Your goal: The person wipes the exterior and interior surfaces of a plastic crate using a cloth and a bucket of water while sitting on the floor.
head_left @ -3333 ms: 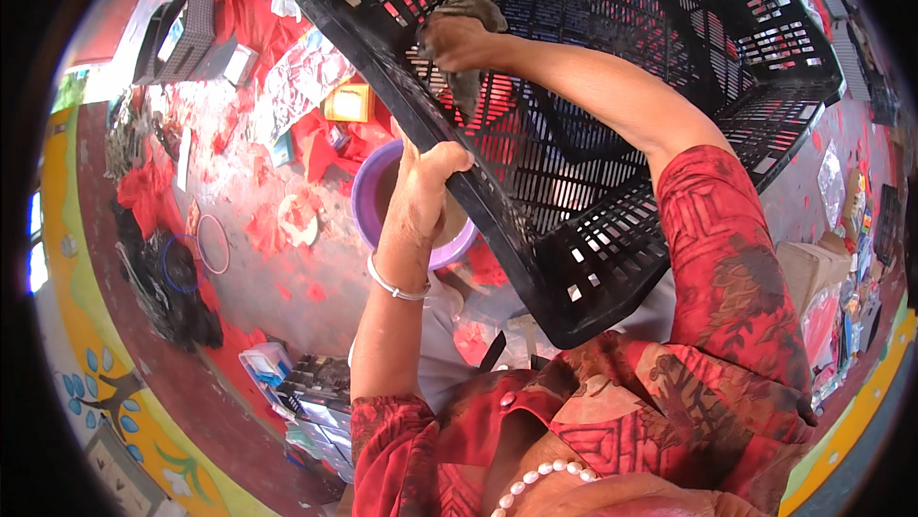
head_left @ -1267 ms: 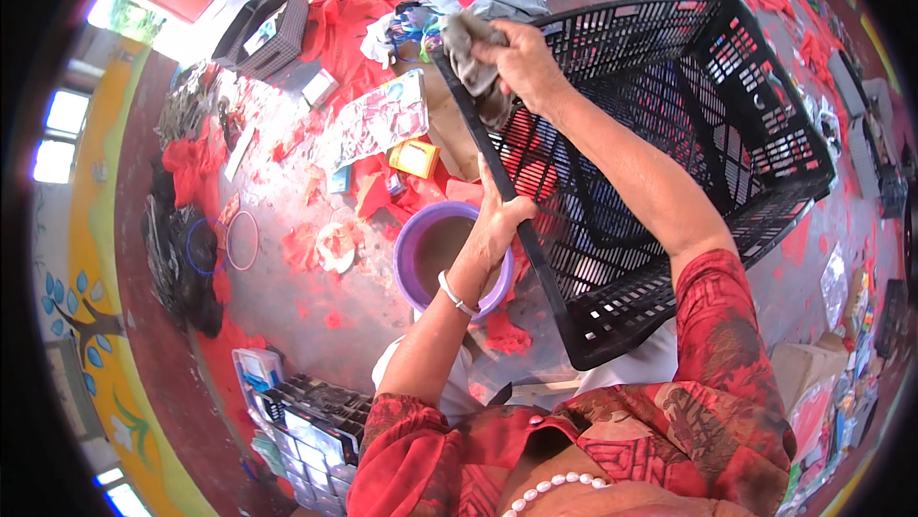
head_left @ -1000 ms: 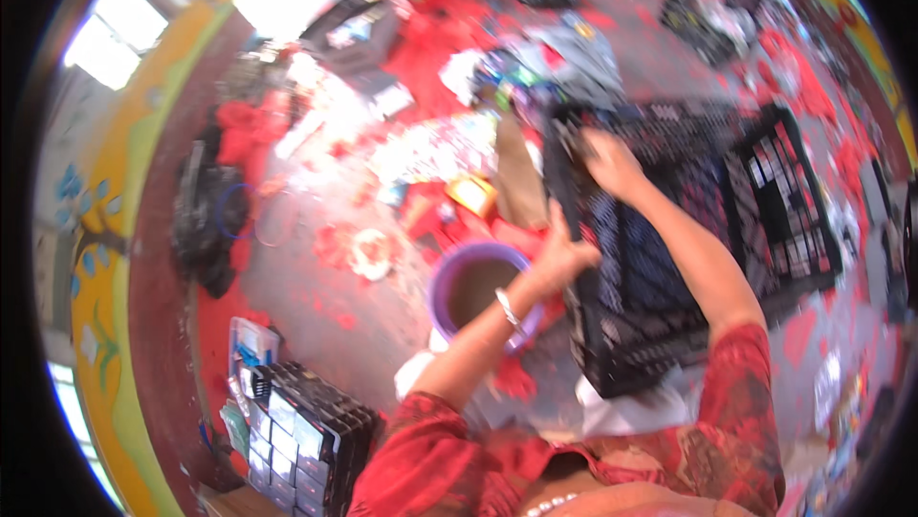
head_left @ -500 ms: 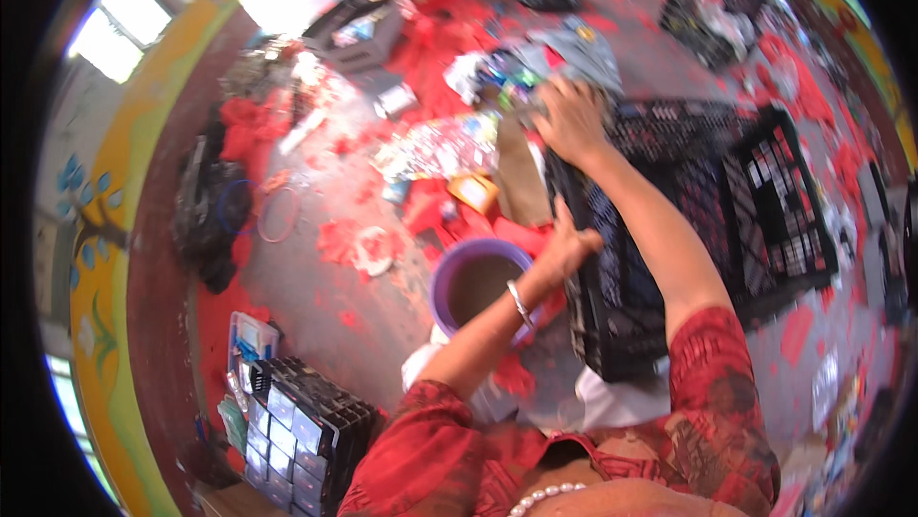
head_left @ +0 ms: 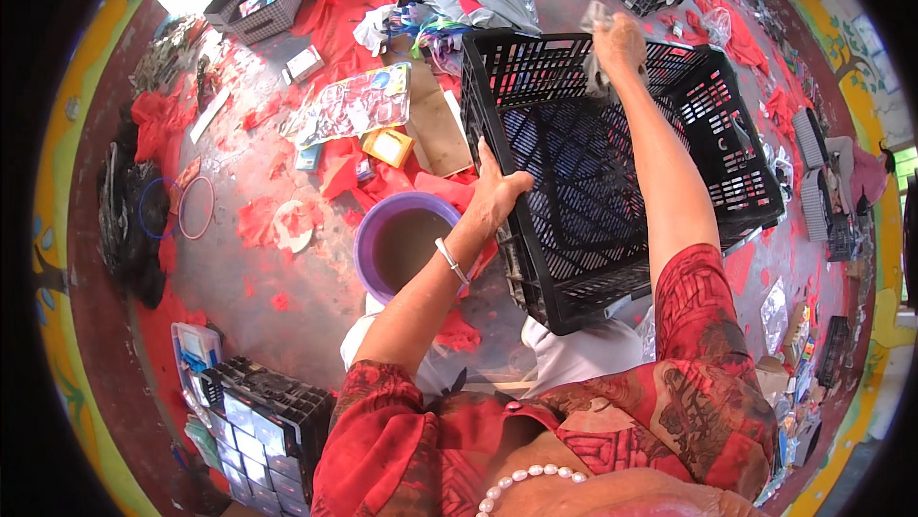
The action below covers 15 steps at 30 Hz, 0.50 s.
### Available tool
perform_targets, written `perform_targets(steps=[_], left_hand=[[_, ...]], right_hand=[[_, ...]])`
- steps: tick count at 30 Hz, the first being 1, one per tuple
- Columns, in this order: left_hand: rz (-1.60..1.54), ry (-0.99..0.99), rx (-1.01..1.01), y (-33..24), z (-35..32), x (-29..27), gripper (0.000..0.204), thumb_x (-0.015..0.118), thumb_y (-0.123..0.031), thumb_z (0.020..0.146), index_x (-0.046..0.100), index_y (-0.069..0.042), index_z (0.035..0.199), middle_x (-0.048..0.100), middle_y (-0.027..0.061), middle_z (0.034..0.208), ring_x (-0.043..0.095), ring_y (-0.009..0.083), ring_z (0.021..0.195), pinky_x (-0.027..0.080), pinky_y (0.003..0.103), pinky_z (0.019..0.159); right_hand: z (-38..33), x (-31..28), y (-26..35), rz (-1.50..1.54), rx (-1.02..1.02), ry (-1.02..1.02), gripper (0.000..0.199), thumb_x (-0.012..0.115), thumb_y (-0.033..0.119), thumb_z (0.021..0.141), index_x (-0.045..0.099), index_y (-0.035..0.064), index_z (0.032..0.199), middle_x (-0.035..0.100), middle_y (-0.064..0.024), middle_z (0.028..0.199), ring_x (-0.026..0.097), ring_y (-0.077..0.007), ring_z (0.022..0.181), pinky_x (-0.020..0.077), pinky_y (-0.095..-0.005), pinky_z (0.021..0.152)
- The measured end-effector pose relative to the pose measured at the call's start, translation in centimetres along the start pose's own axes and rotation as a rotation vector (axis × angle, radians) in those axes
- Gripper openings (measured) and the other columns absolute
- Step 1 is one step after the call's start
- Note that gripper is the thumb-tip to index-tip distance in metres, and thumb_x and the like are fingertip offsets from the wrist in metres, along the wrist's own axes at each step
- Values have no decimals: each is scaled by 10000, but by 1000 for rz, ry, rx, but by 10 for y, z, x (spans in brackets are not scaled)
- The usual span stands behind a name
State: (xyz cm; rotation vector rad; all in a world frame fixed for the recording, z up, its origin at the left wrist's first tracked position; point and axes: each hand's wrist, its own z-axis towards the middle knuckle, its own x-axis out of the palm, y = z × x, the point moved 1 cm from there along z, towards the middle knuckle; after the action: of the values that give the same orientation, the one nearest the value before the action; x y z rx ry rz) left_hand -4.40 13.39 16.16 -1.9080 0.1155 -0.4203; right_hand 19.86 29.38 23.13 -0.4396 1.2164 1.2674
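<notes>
A black slatted plastic crate [head_left: 574, 259] stands tilted in front of me, its inside showing. My left hand [head_left: 499, 187] grips the crate's left rim, with the thumb over the edge. In my right hand [head_left: 622, 44] is a crumpled greyish cloth [head_left: 600, 77], pressed on the far wall of the crate. The cloth hangs partly inside and sticks up above the rim. Beside my left forearm sits a purple basin [head_left: 366, 254] with murky water in it.
A flat plastic package [head_left: 356, 104], a yellow box [head_left: 387, 146] and brown cardboard [head_left: 438, 125] lie beyond the basin. Red scraps litter the floor. A heap of cloth [head_left: 488, 2] lies farther off. Another black crate [head_left: 273, 393] stands at lower left.
My right hand has moved right with the cloth, from the crate's far left corner along its far wall. The left hand keeps hold of the left rim. The whole view has shifted.
</notes>
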Motion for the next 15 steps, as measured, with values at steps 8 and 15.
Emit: perform_targets(steps=[8,15], left_hand=[[-69,84,201,-5,16,25,888,574,-63,653,25,45,1342,487,72,823,488,170,685,438,264,603],[-79,81,67,-19,8,8,768,570,-26,645,136,-25,1278,495,41,727,481,139,558,411,251,488]], right_hand=[[-43,13,124,7,-991,-36,140,523,214,728,629,150,791,628,-43,819,595,-254,856,398,-465,870],[-99,-34,103,510,-1064,537,208,626,276,726,622,108,850,543,-60,865,530,-226,870,306,-424,880]])
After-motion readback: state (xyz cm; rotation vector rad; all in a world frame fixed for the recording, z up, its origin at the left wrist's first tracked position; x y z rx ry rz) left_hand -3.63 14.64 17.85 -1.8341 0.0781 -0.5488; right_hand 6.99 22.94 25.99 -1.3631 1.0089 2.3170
